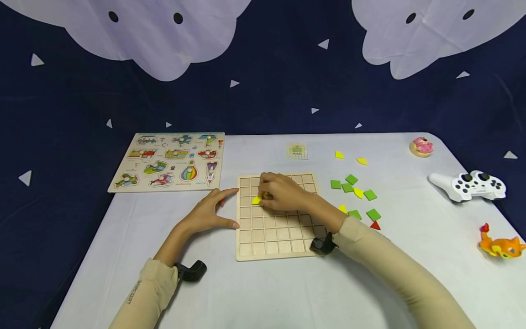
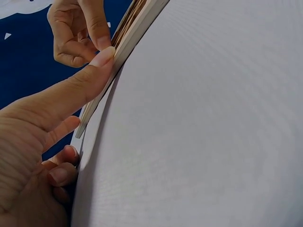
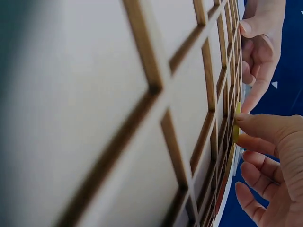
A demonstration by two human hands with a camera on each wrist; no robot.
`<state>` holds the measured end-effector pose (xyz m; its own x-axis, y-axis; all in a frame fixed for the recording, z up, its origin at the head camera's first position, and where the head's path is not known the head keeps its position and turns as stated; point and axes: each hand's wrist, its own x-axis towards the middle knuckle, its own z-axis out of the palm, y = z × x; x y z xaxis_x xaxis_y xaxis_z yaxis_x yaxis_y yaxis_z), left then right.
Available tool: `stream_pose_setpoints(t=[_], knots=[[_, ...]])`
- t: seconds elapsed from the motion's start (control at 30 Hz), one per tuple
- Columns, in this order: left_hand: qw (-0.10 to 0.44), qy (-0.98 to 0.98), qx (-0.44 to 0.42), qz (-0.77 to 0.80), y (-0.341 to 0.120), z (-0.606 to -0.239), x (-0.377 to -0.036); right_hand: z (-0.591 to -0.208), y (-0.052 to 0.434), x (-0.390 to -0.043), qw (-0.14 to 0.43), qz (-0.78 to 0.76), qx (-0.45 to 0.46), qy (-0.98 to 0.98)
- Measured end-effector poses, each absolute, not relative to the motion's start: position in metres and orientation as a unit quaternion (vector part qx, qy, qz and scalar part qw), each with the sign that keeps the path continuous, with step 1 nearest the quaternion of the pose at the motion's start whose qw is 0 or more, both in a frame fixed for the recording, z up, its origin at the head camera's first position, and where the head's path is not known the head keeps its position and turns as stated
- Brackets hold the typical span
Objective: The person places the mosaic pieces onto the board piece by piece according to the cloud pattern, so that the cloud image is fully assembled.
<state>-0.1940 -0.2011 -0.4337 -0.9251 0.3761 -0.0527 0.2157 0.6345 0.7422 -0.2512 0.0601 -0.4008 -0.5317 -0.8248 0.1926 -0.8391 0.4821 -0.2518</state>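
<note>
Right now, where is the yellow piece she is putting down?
In the head view, the yellow piece sits pinched in the right hand over the wooden grid board, near its upper left corner, beside the left hand.

Matt wooden grid board (image 1: pixel 277 228) — smooth white tablecloth (image 1: pixel 267 292)

Readable text: almost none
The near left sleeve (image 1: pixel 141 297) carries a small dark printed word, too blurred to read; captions on the far-left puzzle board (image 1: pixel 170 161) are too small.

The grid board (image 1: pixel 279 228) lies between the picture puzzle (image 1: pixel 168 162) left and loose tiles (image 1: pixel 355 192) right.
</note>
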Motion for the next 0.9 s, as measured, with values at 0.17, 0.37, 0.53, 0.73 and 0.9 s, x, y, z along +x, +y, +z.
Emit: stream_pose_setpoints(t=[0.17,0.37,0.53,0.73,0.9], knots=[[0.103,0.898,0.166,0.394,-0.199,-0.433,-0.194,-0.401,0.06,-0.249,0.017,0.153,0.472,-0.868],[0.102,0.9,0.164,0.392,-0.199,-0.434,-0.195,-0.397,0.057,-0.247,0.007,0.106,0.467,-0.878],[0.1,0.9,0.166,0.39,-0.199,-0.435,-0.195,-0.396,0.058,-0.247,0.007,0.093,0.471,-0.877],[0.107,0.9,0.158,0.391,-0.199,-0.436,-0.193,-0.394,0.063,-0.248,-0.001,0.12,0.47,-0.874],[0.105,0.903,0.159,0.385,-0.199,-0.434,-0.193,-0.387,0.079,-0.251,0.008,0.169,0.453,-0.875]])
